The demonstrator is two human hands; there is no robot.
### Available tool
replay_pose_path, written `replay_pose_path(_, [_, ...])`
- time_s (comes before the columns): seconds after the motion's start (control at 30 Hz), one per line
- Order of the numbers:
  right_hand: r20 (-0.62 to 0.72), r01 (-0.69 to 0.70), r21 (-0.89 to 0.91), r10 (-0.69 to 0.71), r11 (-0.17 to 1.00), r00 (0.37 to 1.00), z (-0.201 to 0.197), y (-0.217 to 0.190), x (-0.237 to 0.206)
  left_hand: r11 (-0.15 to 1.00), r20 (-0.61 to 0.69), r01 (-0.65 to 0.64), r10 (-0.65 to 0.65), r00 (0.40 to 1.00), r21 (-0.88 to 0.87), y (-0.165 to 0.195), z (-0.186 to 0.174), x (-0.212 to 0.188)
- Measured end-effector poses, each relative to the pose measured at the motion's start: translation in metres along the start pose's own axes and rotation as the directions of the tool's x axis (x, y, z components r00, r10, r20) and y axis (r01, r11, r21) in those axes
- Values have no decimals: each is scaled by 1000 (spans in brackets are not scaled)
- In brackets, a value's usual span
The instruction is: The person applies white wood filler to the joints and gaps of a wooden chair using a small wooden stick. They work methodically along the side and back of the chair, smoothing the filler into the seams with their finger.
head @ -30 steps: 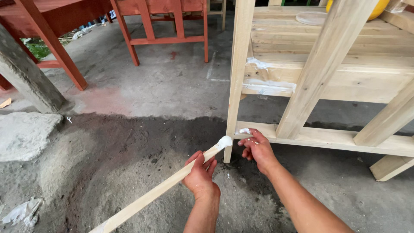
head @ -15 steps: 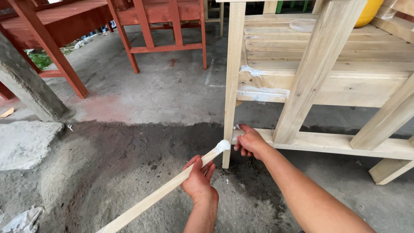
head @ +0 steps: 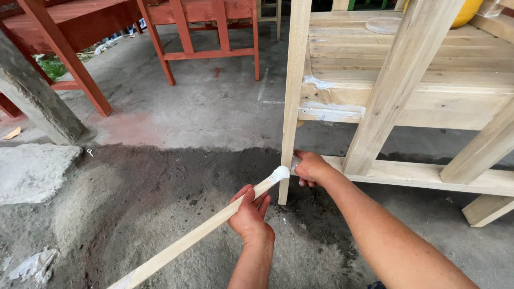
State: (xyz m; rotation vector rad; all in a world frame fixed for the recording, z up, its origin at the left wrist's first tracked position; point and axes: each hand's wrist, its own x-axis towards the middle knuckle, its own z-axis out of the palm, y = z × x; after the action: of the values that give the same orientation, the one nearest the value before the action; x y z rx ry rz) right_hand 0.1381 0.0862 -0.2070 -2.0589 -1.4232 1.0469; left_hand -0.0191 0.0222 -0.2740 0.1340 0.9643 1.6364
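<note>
The left hand [head: 249, 214] is closed around a long pale wooden slat [head: 198, 235], gripping it near its upper end. The slat runs slantwise from the bottom left of the view up toward the middle, and its tip carries a blob of white glue [head: 279, 173] that sits just beside, perhaps touching, the upright leg [head: 293, 96] of an unpainted wooden frame [head: 407, 69]. The right hand [head: 310, 168] is curled around the foot of that leg where the lower rail [head: 428, 176] meets it, with the fingers bent and pressed against the wood; whether they pinch anything else cannot be told.

White glue smears [head: 329, 111] show on the frame's upper crossboard, just right of the leg. A slanted brace [head: 401, 85] crosses in front of the frame's slatted surface, and a yellow rounded object [head: 465, 12] sits at the top edge. The leg itself stands between the slat's tip and the right hand, so the joint is partly hidden.

The concrete floor [head: 214, 112] is pale farther away and dark and damp under the hands. To the left stand red-painted wooden furniture [head: 198, 32], a grey leaning post [head: 32, 91] and a flat grey stone slab [head: 32, 171]. A crumpled white scrap [head: 32, 266] lies at the lower left corner.
</note>
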Motion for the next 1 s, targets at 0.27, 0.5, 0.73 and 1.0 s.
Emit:
replay_pose_path(0.27, [8,-20,-153,21,988,1000,3,24,0,999,39,-12,14,999,-47,-6,-1,7])
replay_pose_path(0.5, [-21,90,-116,-93,989,995,15,54,2,999,21,-8,9,1000,-43,-12,-2,8])
replay_pose_path(0.73, [-107,175,-392,-233,903,966,25,71,-1,999,22,-5,6,1000,-52,-10,-5,11])
replay_pose_path(1.0, [-117,163,-554,-270,816,956,27,71,-15,999,12,-9,9,1000,-36,-5,0,7])
